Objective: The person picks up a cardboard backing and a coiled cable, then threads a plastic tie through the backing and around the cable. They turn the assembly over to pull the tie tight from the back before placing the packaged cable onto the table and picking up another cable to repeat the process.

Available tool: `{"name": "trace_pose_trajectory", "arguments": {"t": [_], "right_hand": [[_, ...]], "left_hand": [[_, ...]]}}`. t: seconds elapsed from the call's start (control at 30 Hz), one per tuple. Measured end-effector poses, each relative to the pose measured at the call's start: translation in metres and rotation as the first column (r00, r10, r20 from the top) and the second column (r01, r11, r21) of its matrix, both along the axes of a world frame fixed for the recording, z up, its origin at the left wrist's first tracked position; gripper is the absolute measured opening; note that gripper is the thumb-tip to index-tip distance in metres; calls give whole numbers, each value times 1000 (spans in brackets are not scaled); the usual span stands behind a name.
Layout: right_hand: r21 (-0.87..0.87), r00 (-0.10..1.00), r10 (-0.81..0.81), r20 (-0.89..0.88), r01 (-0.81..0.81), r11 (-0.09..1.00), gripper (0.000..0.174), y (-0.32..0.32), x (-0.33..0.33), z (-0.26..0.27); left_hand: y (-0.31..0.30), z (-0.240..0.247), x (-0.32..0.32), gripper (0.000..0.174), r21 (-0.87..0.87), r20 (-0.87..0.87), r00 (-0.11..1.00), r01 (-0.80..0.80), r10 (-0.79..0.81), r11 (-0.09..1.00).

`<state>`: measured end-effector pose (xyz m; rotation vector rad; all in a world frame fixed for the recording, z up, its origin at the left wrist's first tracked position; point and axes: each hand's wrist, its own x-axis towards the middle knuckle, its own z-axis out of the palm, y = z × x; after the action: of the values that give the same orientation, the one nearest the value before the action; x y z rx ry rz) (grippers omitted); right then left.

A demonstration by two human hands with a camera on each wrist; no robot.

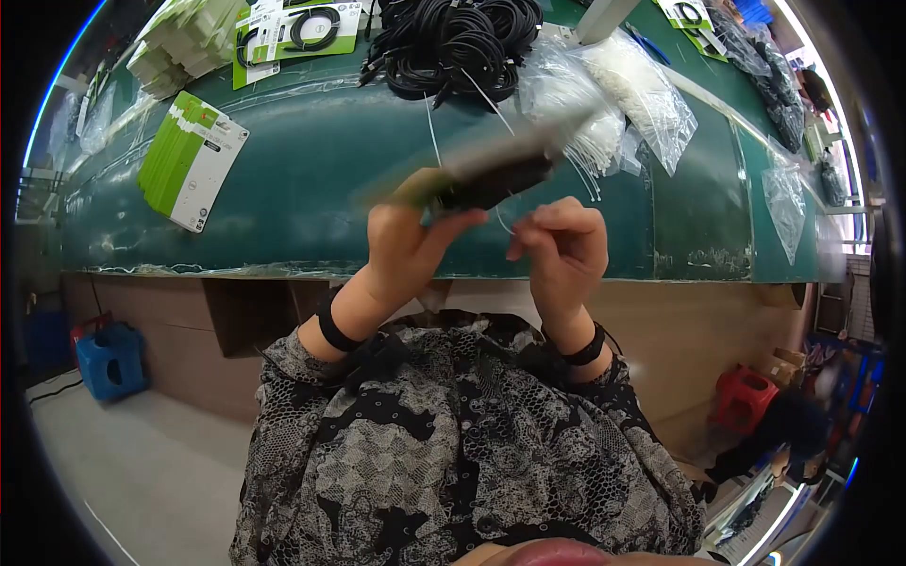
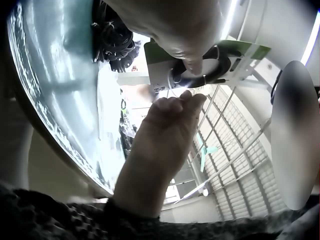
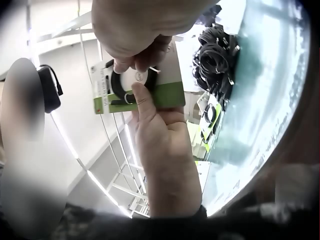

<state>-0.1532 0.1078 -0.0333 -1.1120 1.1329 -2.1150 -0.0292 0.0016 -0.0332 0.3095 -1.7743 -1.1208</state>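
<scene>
My left hand [image 1: 401,236] grips a green-and-white packaging card [image 3: 170,94], held tilted above the table's front edge. On the card's face lies a coiled black cable [image 3: 117,86], and the left thumb presses on it in the right wrist view. A thin white cable tie [image 1: 503,223] comes off the card's underside. My right hand [image 1: 571,250] pinches at the tie's end, with finger and thumb close together. In the head view the card is blurred.
Bundled black cables [image 1: 453,42] lie at the back middle. Right of them are plastic bags of white cable ties [image 1: 634,80]. Fanned green-and-white cards [image 1: 193,160] lie on the left, with more card stacks [image 1: 179,42] behind. Stools stand below the table, one blue [image 1: 113,360], one red [image 1: 741,396].
</scene>
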Motion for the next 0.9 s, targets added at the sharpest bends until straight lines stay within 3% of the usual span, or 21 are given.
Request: {"name": "trace_pose_trajectory", "arguments": {"t": [0.03,0.07,0.13,0.17,0.27,0.3,0.4,0.67,0.9], "right_hand": [[3,1000,-2,1,2,1000,15,-2,-1,5],[21,972,-107,-209,113,993,16,-5,-3,8],[-17,757,-273,-593,327,945,20,-12,-8,15],[-17,758,-272,-593,327,945,20,-14,-8,19],[-53,519,-309,-797,449,892,14,-16,-10,30],[-49,518,-307,-798,452,890,14,-15,-11,34],[-55,293,-203,-934,443,895,16,-15,-14,44],[-13,196,-103,-975,413,911,15,-24,-20,45],[-9,195,-90,-977,378,926,15,-30,-21,45]], "left_hand": [[3,-2,0,34,181,49,999,-14,5,983],[4,-2,-2,34,184,50,999,-12,3,983],[3,-2,-7,33,435,-143,989,101,-43,894],[2,-2,-9,32,540,-240,970,171,-44,824],[0,-7,-9,32,459,-162,987,79,-5,885],[0,-8,-9,32,415,-124,992,38,15,909],[-2,-7,-9,30,488,-144,990,79,-10,869],[-8,-11,-7,28,576,-150,988,121,-41,808],[-7,-12,-5,29,587,-185,982,135,-30,798]]}}
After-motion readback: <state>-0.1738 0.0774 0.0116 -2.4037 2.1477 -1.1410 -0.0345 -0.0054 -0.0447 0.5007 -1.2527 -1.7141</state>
